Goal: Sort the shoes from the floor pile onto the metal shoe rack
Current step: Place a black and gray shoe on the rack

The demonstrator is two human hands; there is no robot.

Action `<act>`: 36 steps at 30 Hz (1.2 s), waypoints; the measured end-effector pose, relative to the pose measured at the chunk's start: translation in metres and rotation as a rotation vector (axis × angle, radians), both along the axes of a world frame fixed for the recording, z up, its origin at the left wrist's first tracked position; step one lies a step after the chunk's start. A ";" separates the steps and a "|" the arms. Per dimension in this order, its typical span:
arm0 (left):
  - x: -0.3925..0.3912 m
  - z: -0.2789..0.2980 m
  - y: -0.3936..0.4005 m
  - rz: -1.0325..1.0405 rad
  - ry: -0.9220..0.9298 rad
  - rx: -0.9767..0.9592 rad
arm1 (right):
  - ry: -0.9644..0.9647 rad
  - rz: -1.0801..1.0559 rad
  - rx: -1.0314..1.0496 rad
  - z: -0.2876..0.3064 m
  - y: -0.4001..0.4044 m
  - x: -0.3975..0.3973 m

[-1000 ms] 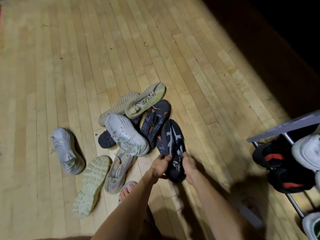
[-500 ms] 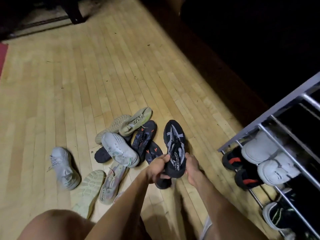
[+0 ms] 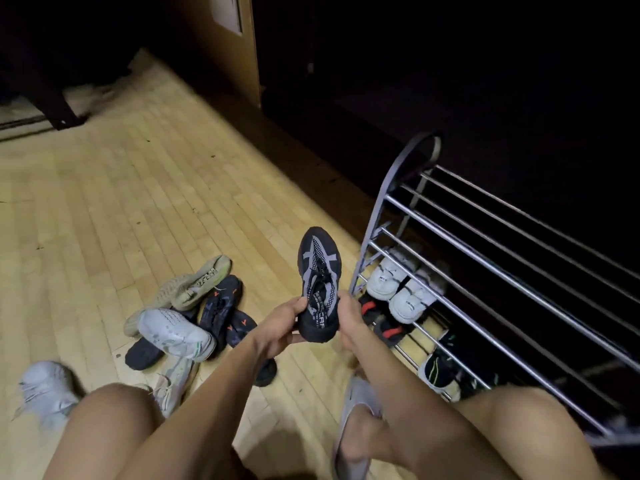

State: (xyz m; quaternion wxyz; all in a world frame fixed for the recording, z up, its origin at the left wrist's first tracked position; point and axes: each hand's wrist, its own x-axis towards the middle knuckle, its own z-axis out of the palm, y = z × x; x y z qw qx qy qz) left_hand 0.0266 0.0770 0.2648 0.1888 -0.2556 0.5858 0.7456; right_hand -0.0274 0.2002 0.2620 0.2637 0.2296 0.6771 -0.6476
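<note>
A black sneaker with grey straps (image 3: 319, 271) is held above the floor, toe pointing away. My left hand (image 3: 284, 320) grips its heel from the left and my right hand (image 3: 349, 315) grips it from the right. The floor pile (image 3: 187, 317) lies to the left: white, beige and black shoes with orange marks, heaped together. The metal shoe rack (image 3: 485, 258) stands to the right, its top rails bare. White sneakers (image 3: 398, 285) sit on a lower tier, with black-and-red shoes (image 3: 381, 323) below them.
A lone white sneaker (image 3: 45, 389) lies at the far left by my knee. My foot in a grey slipper (image 3: 353, 431) rests near the rack's front. A wooden door (image 3: 225, 39) and dark wall stand behind. A black-and-green shoe (image 3: 436, 372) sits low in the rack.
Both hands have lifted the black sneaker off the pile and carried it up and right, closer to the rack. The view has tilted up, showing more of the rack.
</note>
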 end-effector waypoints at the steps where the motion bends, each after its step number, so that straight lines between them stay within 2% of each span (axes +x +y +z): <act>1: 0.003 0.006 0.007 -0.018 0.009 0.006 | 0.007 -0.019 -0.004 0.006 0.008 0.005; 5: 0.015 0.027 0.037 -0.079 0.054 0.031 | 0.043 -0.070 -0.015 0.029 0.038 0.024; 11: 0.031 0.027 0.086 0.043 0.158 0.216 | 0.054 -0.233 -0.014 0.038 0.063 0.048; 22: 0.038 -0.014 0.123 -0.027 0.071 0.193 | -0.023 -0.335 -0.007 0.012 0.102 0.076; 32: 0.024 -0.045 0.170 -0.196 -0.033 0.188 | -0.075 -0.344 0.177 -0.025 0.167 0.080; 36: 0.019 -0.065 0.211 -0.263 -0.095 0.180 | -0.082 -0.284 0.340 -0.041 0.213 0.079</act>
